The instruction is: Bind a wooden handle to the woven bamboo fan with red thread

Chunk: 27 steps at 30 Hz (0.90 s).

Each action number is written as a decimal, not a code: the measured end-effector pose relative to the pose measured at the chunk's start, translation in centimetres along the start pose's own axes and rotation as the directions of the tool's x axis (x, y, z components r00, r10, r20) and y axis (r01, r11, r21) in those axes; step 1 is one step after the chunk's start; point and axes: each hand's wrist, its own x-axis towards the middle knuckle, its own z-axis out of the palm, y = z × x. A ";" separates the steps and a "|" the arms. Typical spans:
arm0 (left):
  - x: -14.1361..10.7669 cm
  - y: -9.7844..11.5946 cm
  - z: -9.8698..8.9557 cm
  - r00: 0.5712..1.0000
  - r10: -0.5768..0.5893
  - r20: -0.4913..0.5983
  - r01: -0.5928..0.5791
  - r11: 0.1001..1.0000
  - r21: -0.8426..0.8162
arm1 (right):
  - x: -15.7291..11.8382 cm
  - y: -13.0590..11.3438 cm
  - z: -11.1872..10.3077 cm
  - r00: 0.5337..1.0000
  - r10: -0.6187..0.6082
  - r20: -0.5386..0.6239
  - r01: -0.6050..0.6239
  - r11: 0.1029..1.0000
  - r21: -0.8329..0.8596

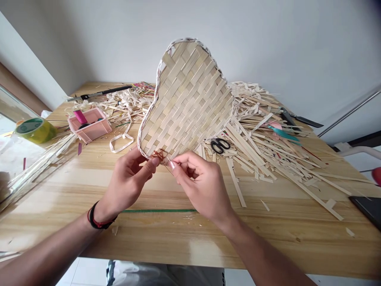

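A heart-shaped panel of woven bamboo strips [186, 99] stands upright, its rim bound with a pale cord flecked with dark marks. My left hand [127, 180] grips its lower tip between thumb and fingers. Reddish-brown thread [158, 155] forms a loose tangle at that tip, touching my left thumb. My right hand [199, 182] pinches a thin pale needle [169, 161] close to the tangle, though the picture is too coarse to be sure of its kind. A black cord and a red cord circle my left wrist.
Black-handled scissors [220, 145] lie among heaped bamboo strips [256, 135] on the wooden table [166, 234]. Further off are a pink plastic box [89, 124], a roll of tape [35, 130], a long-handled tool [101, 93] and a green strip [157, 210].
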 end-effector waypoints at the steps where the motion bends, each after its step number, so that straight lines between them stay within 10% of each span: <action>1: 0.0 0.0 0.0 1.000 0.001 0.003 -0.001 1.000 0.002 | 0.0 0.0 0.0 1.000 0.000 -0.001 0.000 1.000 0.001; 18: 0.0 -0.7 -0.5 0.971 0.222 0.093 -0.237 0.947 0.215 | 0.0 0.2 -0.1 0.996 0.081 0.035 -0.084 0.995 0.060; 27: 0.1 -0.5 -0.4 0.887 0.438 0.148 -0.458 0.787 0.414 | 0.0 0.4 0.5 0.989 0.142 0.028 -0.145 0.977 0.156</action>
